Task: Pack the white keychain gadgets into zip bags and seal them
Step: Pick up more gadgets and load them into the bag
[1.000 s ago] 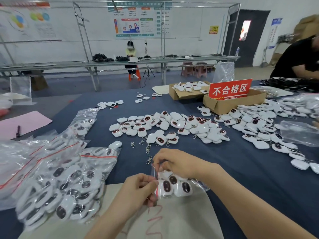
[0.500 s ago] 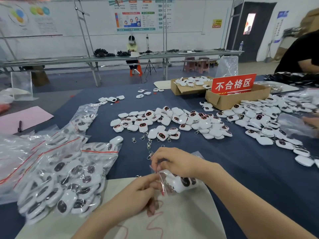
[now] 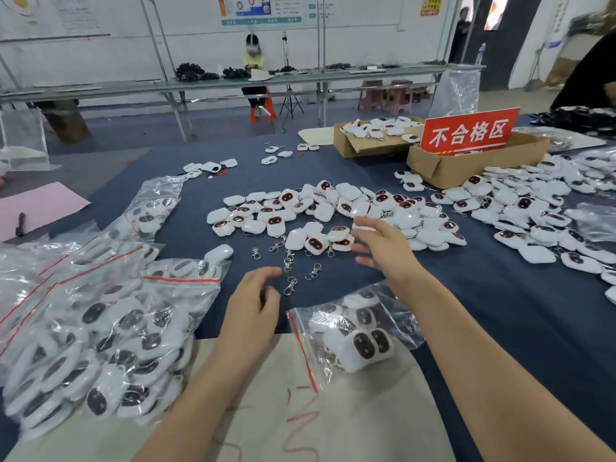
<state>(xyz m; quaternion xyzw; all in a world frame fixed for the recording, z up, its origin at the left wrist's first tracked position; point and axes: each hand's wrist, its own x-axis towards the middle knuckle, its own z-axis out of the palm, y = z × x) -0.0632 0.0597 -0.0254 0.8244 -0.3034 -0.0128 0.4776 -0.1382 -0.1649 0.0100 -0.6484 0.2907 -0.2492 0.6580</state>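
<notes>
A small clear zip bag (image 3: 350, 331) with a red seal strip lies on the table between my arms, holding several white keychain gadgets. My left hand (image 3: 253, 305) hovers just left of it, fingers relaxed and empty. My right hand (image 3: 383, 248) is spread open above the near edge of the loose pile of white gadgets (image 3: 316, 211) with dark faces. Loose metal clasps (image 3: 290, 261) lie between my hands. Filled zip bags (image 3: 100, 328) are heaped at the left.
A second spread of gadgets (image 3: 533, 215) covers the right side. Two cardboard boxes (image 3: 466, 161) with a red sign (image 3: 470, 131) stand at the back right. A white sheet (image 3: 300, 411) lies at the near edge. A pink paper (image 3: 36, 208) sits far left.
Both hands have let go of the small bag, which now lies on the table. My right hand has moved forward over the loose pile; my left has drawn off to the left.
</notes>
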